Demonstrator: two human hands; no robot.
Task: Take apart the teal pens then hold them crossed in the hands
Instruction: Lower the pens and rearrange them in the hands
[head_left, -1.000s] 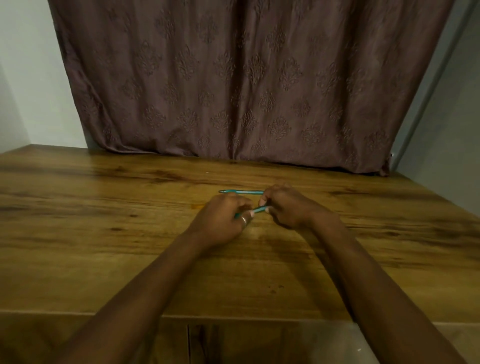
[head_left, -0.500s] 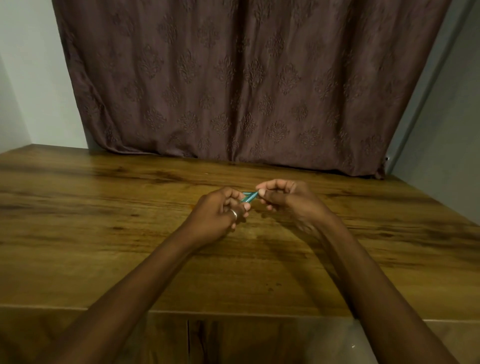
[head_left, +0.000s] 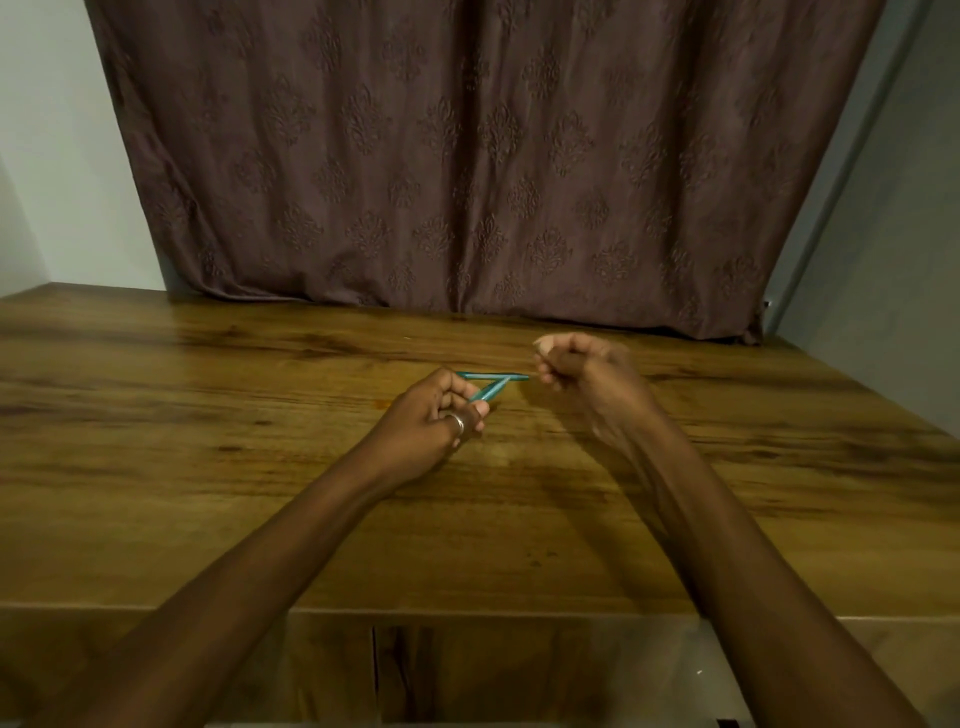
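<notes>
My left hand (head_left: 434, 415) grips a teal pen (head_left: 485, 393) low on its barrel, and the free end slants up and to the right. A second teal pen (head_left: 491, 375) lies flat on the wooden table (head_left: 260, 493) just behind it, running left to right. The held pen's tip reaches that lying pen in the image. My right hand (head_left: 579, 366) hovers to the right of both pens, apart from them, with its fingers curled toward the thumb. No pen part shows inside it.
A brown patterned curtain (head_left: 467, 156) hangs behind the table's far edge. The near table edge (head_left: 467, 613) runs below my forearms, with a cabinet front beneath it. Pale walls stand at the left and right.
My right hand has let go of the pen that both hands held and pulled away up and to the right. My left hand keeps that pen. The other pen stays on the table.
</notes>
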